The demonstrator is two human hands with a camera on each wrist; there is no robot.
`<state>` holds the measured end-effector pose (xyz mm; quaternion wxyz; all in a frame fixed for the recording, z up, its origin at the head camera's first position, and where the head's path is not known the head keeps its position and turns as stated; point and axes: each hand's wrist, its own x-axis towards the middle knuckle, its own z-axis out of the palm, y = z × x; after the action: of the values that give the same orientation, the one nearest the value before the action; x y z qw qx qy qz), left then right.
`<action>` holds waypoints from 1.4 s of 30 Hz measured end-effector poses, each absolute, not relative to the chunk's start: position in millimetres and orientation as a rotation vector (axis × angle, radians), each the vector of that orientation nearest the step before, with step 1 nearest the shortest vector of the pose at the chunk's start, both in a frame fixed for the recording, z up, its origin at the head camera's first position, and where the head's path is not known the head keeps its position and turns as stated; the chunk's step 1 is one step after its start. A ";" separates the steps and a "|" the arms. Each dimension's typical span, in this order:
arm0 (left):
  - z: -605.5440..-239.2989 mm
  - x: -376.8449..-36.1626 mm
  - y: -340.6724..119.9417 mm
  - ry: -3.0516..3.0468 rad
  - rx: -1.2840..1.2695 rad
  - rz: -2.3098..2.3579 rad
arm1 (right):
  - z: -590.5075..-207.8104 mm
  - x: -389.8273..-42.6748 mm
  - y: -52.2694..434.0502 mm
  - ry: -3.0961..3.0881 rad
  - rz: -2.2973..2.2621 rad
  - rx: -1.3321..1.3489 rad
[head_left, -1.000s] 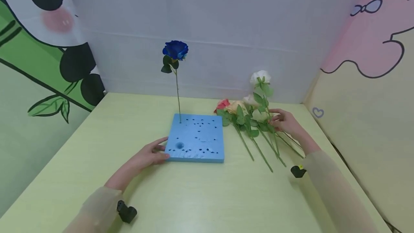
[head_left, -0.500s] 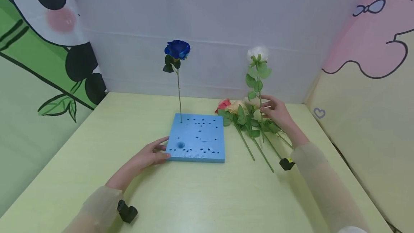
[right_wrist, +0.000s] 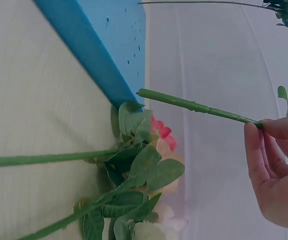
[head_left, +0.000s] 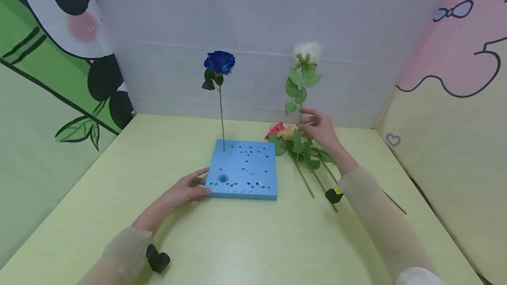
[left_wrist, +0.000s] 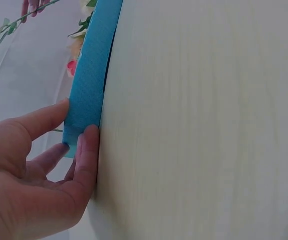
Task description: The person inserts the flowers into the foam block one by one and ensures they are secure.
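From my monitor: the left hand, fingers straight, presses the near left corner of the foam block on a pale green table. A blue rose stands upright in the block. The right hand pinches the white rose, held upright, bloom topmost (spare flowers lie below), before a white backdrop.

A: On my feed I see a blue rose standing upright at the far left corner of the board, and other roses lying on the pale green table

B: Behind?

A: I see a white sheet, with cartoon panels at both sides
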<state>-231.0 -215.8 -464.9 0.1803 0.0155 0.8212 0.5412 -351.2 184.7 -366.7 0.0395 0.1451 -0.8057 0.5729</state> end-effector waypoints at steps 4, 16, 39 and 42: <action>-463.9 -230.8 -215.3 2.324 0.039 1.529 | -369.2 -353.9 165.5 -2.402 1.836 0.447; -460.9 -229.1 -214.3 2.328 0.038 1.533 | -377.3 -358.5 108.0 -2.246 1.902 0.495; -464.8 -228.5 -216.1 2.299 0.028 1.575 | -392.6 -382.2 41.2 -2.143 1.743 0.537; -465.5 -229.1 -215.8 2.304 0.025 1.570 | -395.4 -383.8 35.9 -2.135 1.757 0.514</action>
<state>-229.1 -215.8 -465.5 0.1758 0.0089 0.8134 0.5545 -383.8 35.9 -395.4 0.1637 0.1804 -0.7490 0.6162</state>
